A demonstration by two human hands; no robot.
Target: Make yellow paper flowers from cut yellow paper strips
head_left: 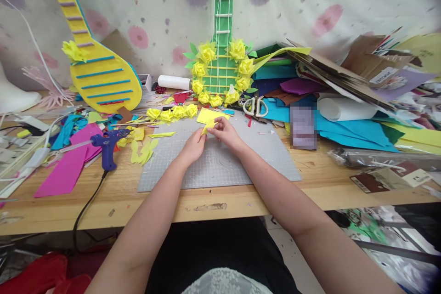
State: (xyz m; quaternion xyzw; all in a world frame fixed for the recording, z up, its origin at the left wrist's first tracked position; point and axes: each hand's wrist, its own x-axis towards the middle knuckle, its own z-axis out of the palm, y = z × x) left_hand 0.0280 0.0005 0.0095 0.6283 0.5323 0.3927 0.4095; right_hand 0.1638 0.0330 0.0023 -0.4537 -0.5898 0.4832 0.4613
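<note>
Between both hands is a small piece of yellow crepe paper [207, 126], held over the grey cutting mat [220, 165]. My left hand [195, 144] is closed on its lower end. With fingers pinched, my right hand [225, 133] grips the same piece from the right side. Just behind the hands lies a flat yellow paper sheet [212, 115]. A row of yellow paper flowers [172, 113] rests at the mat's far left edge. Cut yellow petals [143, 151] and a thin folded yellow strip [162, 134] are left of my hands.
A blue glue gun [108, 147] stands at left beside magenta paper [65, 165]. Behind are a green paper guitar [222, 69] with yellow flowers and a yellow paper instrument [106, 78]. White-handled scissors [255, 108], blue paper [351, 133] and stacked cardboard [341, 73] crowd the right.
</note>
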